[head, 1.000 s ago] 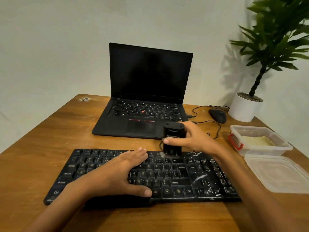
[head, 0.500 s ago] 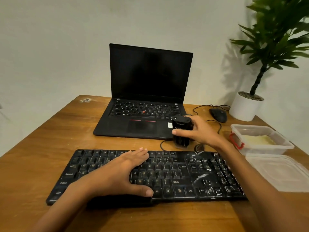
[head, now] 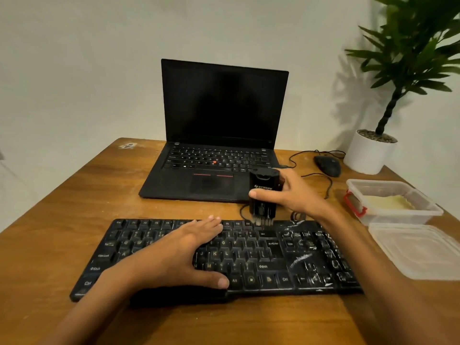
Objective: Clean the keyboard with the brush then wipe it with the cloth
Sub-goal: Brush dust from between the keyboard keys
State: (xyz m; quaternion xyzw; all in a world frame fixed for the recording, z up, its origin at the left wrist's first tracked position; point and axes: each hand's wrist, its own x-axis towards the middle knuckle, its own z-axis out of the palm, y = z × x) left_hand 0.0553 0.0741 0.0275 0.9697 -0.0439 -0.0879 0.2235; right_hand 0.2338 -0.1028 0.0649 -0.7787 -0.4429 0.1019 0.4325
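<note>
While right hand (head: 293, 195) grips boxy black brush (head: 266, 181), pale bristles (head: 262, 221) at streaked keyboard (head: 249, 255)

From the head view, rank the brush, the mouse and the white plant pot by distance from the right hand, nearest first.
1. Brush, gripped in the right hand itself.
2. Mouse, just behind the hand and to its right.
3. White plant pot, at the far right corner, beyond the mouse.

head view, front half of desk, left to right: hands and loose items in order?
left hand, flat on the keyboard → brush → right hand gripping it → open plastic box. The lid overlaps the box, so it is left out.
</note>
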